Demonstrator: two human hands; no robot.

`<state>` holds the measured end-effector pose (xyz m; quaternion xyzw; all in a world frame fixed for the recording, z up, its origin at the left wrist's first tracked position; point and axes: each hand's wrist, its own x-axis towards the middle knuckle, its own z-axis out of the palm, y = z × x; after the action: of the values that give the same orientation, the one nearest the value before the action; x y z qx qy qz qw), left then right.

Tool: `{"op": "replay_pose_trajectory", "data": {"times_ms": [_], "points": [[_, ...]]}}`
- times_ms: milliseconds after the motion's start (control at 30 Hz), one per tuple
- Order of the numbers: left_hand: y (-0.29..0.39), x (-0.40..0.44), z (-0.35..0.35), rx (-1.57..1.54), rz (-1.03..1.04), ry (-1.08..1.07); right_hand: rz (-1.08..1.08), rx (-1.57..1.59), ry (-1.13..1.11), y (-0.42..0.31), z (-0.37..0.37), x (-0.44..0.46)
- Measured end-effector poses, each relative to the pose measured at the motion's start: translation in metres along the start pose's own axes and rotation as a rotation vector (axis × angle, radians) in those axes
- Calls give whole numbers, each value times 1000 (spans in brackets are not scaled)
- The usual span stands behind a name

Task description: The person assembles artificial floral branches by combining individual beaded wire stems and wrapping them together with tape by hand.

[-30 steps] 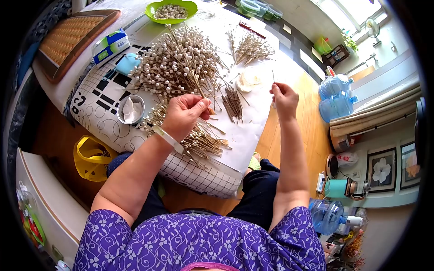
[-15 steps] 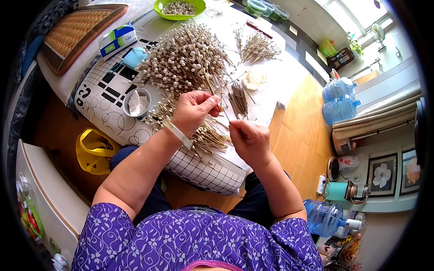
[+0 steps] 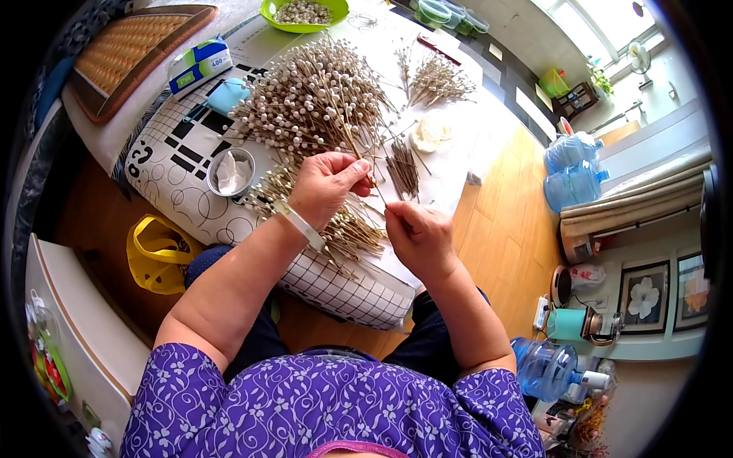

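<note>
My left hand [image 3: 327,185] is closed in a pinch on the stem end of a berry branch [image 3: 351,143], whose thin brown stalks run up toward the pile. My right hand [image 3: 421,238] is closed, pinching the end of a thin strand [image 3: 382,197] that stretches to the stem at my left fingertips. Whether it is thread or tape I cannot tell. Behind my left hand lies a big heap of white-berried stems [image 3: 309,99]. Under my left wrist is another bunch of stems [image 3: 351,237]. A bundle of short brown sticks [image 3: 402,169] lies just beyond my right hand.
A cream-coloured roll [image 3: 431,133] and a smaller bunch of berry stems [image 3: 439,80] lie on the right of the table. To the left are a small cup with white material [image 3: 231,172], a blue item [image 3: 227,97] and a tissue pack [image 3: 200,67]. A green bowl [image 3: 305,27] stands behind.
My right hand has shifted very slightly left, and the strand between my hands shows more plainly. My left hand keeps its pinch on the stem in nearly the same place.
</note>
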<state>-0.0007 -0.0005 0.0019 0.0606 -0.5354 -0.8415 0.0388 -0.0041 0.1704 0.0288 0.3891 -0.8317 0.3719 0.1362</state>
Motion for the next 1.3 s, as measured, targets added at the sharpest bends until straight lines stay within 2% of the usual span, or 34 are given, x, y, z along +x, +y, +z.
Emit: {"op": "replay_pose_trajectory", "data": {"times_ms": [567,633,867,1133,1300], "points": [[-3,2,0,13,6,13,83,5,77,-1,-2,-3],[-2,2,0,15,-2,18,42,13,18,0,-1,-3],[-4,3,-1,-31,-22,18,11,-18,45,4,1,-2],[-4,3,0,-38,-24,23,-184,-177,47,8,2,-1],[-4,2,1,3,8,7,-188,-242,33,14,4,-2]]}}
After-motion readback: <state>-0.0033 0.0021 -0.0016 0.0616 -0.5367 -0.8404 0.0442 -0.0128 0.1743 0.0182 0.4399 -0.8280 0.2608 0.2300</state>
